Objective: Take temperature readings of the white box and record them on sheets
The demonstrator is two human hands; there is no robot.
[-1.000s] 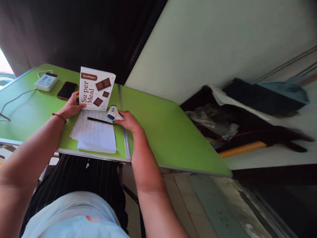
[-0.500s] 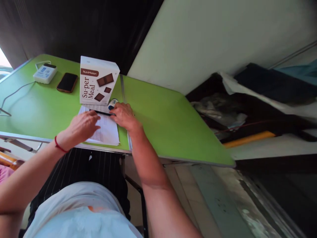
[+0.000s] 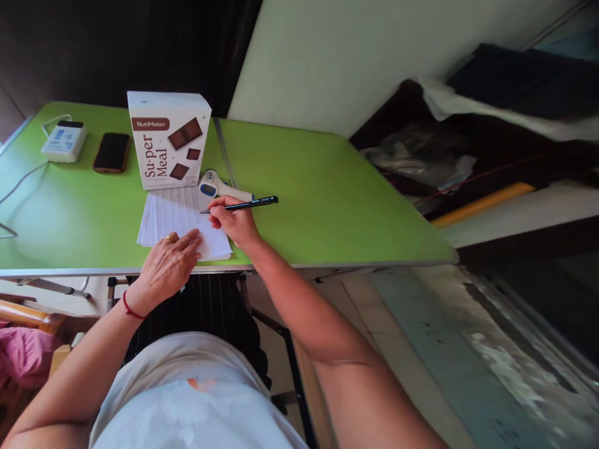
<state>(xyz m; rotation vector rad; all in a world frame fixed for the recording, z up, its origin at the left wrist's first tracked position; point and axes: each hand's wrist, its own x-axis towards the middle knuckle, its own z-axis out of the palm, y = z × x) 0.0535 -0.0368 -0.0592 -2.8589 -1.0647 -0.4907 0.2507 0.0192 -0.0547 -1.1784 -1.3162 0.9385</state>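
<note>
My right hand [image 3: 236, 223] is closed around a black pen [image 3: 255, 203], its tip pointing left over the paper sheets [image 3: 171, 212]. The sheets lie in a loose stack near the table's front edge, with rows of small marks on the upper part and a blank lower right part. Flat on the lower sheets rests my left hand [image 3: 171, 265], fingers stretched out, holding nothing. Just beyond my right hand lies a white and blue infrared thermometer [image 3: 211, 184], its handle partly hidden. A white "Su-per Meal" box [image 3: 175, 140] stands upright behind the sheets.
A dark phone [image 3: 112, 153] and a white device [image 3: 64, 142] with a cable are at the left of the green table [image 3: 318, 206]. Beyond the table's right end is a dark shelf with cloth [image 3: 528, 81]. Pink fabric [image 3: 28, 355] hangs at lower left.
My right hand has gone from reaching at the pen on the sheets to holding it in a writing grip. My left hand has come down flat onto the paper. The view has shifted slightly.
</note>
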